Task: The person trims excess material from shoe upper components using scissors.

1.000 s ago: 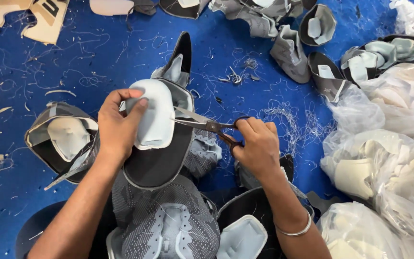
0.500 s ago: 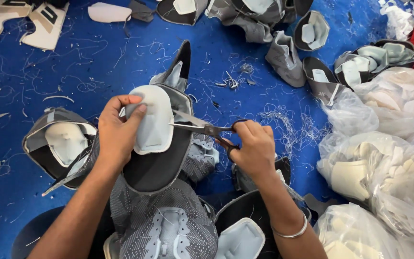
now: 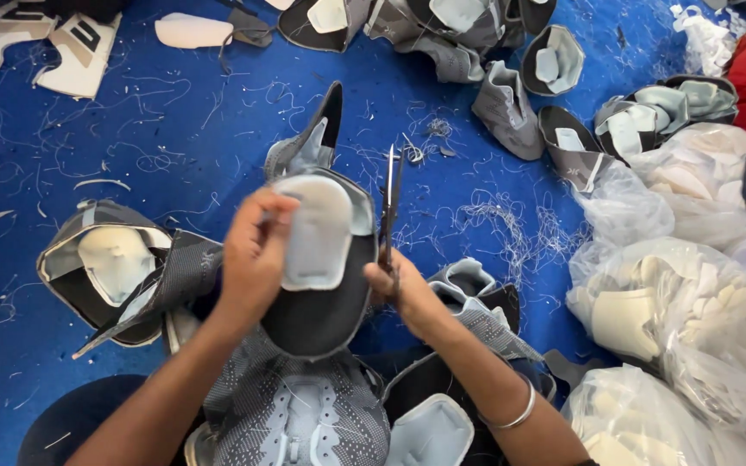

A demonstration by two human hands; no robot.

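I see both forearms bare, no sleeves. The left hand [image 3: 252,255] wears nothing. The right hand [image 3: 407,293] has a thin silver bangle [image 3: 515,414] at its wrist.

Greys and pale blue on a blue floor [image 3: 131,129]

We see a black-and-grey upper [image 3: 321,302] with a pale pad [image 3: 317,233], silvery scissors [image 3: 388,203], white threads [image 3: 511,216].

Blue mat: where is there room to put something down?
The blue mat is barest at upper left, between the white cut pieces, the shoe upper at left and the left hand, with only loose threads. A smaller patch lies right of the scissors. The plastic bags and grey uppers crowd the right and top.
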